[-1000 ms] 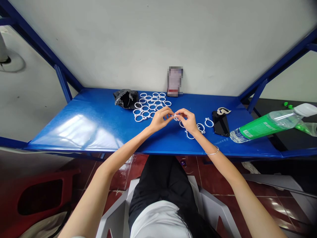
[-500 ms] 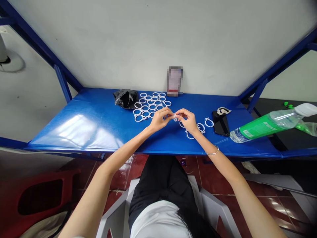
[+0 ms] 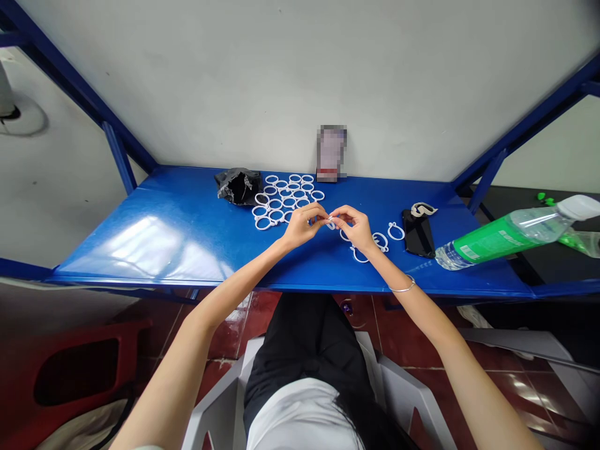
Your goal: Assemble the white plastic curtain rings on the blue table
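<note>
Between my fingertips, just above the blue table, is a small white plastic ring (image 3: 331, 224), mostly hidden by the fingers. My left hand (image 3: 304, 225) pinches it from the left. My right hand (image 3: 355, 226) grips it from the right, thumb and index finger pressed together. Left of my hands, several white rings (image 3: 275, 204) with small tabs lie in a close cluster. A few more white rings (image 3: 380, 242) lie under and beside my right wrist, and one single ring (image 3: 396, 231) sits farther right.
A crumpled black plastic bag (image 3: 239, 186) stands open left of the cluster. A blurred upright phone-like object (image 3: 331, 154) leans on the wall. At right are a black phone (image 3: 419, 234), a white strap-like item (image 3: 424, 209) and a green-labelled water bottle (image 3: 506, 237) near the blue table's (image 3: 187, 237) edge.
Both hands stay in nearly the same place. The white ring between the fingertips has turned slightly; the things on the table have not moved.
</note>
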Available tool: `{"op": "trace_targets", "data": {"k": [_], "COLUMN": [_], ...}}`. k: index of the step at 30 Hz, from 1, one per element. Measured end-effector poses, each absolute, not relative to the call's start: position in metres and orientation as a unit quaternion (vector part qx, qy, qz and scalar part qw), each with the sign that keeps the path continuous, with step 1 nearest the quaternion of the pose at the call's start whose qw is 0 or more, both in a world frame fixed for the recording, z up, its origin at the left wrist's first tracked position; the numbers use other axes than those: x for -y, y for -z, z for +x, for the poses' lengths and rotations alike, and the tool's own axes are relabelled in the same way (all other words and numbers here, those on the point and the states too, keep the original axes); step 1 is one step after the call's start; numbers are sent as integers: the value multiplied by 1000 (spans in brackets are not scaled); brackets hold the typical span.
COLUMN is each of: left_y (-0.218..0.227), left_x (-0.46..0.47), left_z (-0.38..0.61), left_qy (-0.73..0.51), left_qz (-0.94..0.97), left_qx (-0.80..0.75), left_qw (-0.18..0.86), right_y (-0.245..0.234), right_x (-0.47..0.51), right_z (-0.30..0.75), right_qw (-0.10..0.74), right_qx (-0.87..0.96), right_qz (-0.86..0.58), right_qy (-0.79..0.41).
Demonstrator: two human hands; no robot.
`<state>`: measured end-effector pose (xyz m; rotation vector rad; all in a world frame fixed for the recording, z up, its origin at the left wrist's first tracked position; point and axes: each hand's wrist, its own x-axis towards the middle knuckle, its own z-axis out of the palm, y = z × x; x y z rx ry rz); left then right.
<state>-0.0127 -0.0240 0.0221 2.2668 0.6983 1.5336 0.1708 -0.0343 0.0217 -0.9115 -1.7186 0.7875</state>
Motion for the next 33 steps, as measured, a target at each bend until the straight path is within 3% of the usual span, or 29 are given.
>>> {"op": "trace_targets", "data": {"k": [33], "left_y": [-22], "left_x": [24], "left_z": [-13], "left_qy": [-517], "left_qz": [803], "left_qx": [-256], "left_qw": [148], "right_y": [-19], "right_x": [32], "right_z": [171], "right_qw": [529], "right_qx": [676], "right_qz": [-379], "right_qy": [-345]}}
